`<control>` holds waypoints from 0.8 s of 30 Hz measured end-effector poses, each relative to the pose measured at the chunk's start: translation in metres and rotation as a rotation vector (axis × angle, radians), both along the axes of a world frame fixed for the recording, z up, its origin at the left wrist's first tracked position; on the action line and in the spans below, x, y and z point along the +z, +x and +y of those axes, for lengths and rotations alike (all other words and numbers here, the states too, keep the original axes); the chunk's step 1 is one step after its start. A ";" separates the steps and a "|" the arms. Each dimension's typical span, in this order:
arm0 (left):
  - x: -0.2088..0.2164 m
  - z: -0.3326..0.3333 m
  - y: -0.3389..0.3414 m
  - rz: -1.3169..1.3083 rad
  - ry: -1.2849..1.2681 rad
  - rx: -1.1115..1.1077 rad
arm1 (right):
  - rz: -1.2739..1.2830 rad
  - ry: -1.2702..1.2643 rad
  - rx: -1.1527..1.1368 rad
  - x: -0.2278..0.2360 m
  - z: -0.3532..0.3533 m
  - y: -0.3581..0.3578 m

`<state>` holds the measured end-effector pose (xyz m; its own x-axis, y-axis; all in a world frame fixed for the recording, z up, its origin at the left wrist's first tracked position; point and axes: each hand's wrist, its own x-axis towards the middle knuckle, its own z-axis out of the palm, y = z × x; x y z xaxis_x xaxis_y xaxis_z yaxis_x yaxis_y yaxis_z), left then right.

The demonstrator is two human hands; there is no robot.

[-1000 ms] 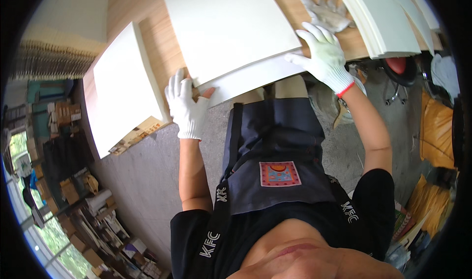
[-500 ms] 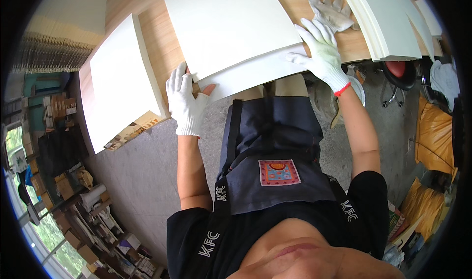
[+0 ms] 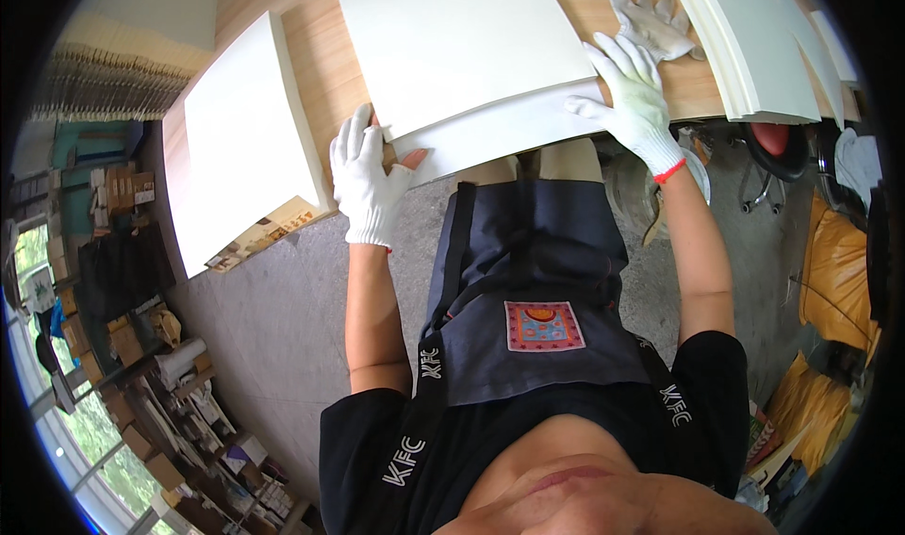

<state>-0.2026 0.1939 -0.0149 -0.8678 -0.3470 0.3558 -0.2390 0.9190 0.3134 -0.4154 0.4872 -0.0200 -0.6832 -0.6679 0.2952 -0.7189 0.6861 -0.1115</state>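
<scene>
- Stack of white, rectangular, paper-like sheets (image 3: pixel 471 45): upper centre, on wood-grain bench (image 3: pixel 325 49).
- Left hand (image 3: pixel 366 181), white-knit-gloved: at left corner; fingers together, thumb apart.
- Right hand (image 3: pixel 633 106), likewise gloved: at right corner; fingers slightly spread.

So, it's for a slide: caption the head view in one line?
White-gloved left hand and right hand at opposite sides of layered white sheets on a wood-grain table.

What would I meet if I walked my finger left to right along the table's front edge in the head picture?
Left white stack, left gloved hand, middle white sheets, right gloved hand, right white stack.
</scene>
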 end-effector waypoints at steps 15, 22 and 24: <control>0.002 0.001 -0.001 -0.034 -0.029 0.007 | 0.049 -0.013 -0.006 -0.008 0.003 -0.005; -0.001 0.001 0.000 -0.024 -0.029 0.009 | 0.034 -0.041 0.007 -0.009 0.002 -0.004; -0.001 0.001 0.000 -0.039 -0.041 0.013 | 0.024 -0.026 -0.001 -0.008 0.003 -0.004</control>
<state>-0.2022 0.1944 -0.0163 -0.8765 -0.3445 0.3361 -0.2624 0.9275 0.2662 -0.4199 0.4899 -0.0278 -0.6762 -0.6592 0.3290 -0.7211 0.6837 -0.1122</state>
